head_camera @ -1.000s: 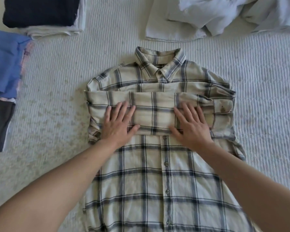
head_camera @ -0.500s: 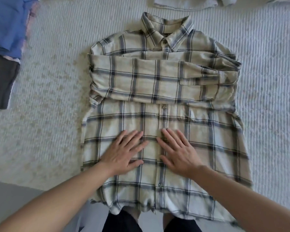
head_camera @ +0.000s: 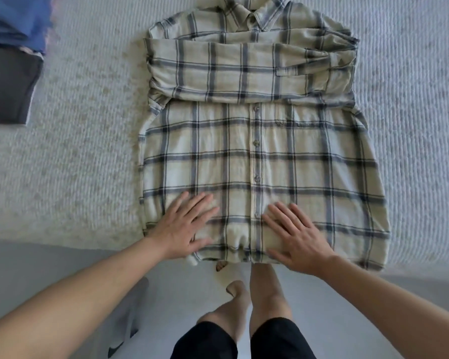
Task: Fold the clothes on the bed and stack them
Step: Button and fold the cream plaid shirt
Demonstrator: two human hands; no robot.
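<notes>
Left hand (head_camera: 184,226), right hand (head_camera: 294,235) flat on plaid shirt (head_camera: 257,151) hem.

Head view, steeply down, perhaps near-vertical.

I am in a bedroom at home. A big bed (head_camera: 75,164) fills most of what I see, and it has a soft white cover with little bumpy lines. A checked shirt (head_camera: 257,156) lies flat on it. At the far left side of the bed sit folded clothes, a blue pile (head_camera: 13,22) and a dark grey one (head_camera: 8,84). I stand at the bed's edge on a pale floor (head_camera: 49,257), with bare legs and black shorts (head_camera: 278,340).
</notes>
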